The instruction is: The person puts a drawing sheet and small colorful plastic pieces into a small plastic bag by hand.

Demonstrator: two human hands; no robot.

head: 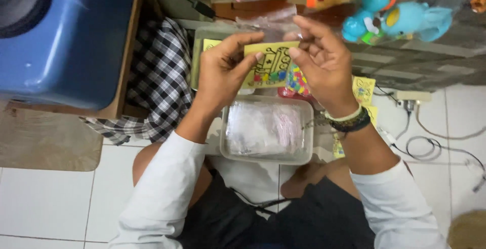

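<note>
My left hand (223,69) grips a yellow picture card (271,66) with a black line drawing and small coloured pieces along its lower edge. My right hand (321,59) pinches the card's upper right corner, where a clear plastic sleeve (266,18) sticks up behind it. A small bag of coloured beads (295,83) hangs just under the right hand. Below both hands, a clear plastic tub (266,155) full of clear plastic bags rests on the white tiled floor between my knees.
A blue plastic container (71,36) stands on a wooden stand at the upper left, with a checked cloth (157,82) beside it. Blue and yellow toys (400,18) in plastic hang at the upper right. A power strip and cables (420,97) lie to the right. More yellow cards (363,89) sit near my right wrist.
</note>
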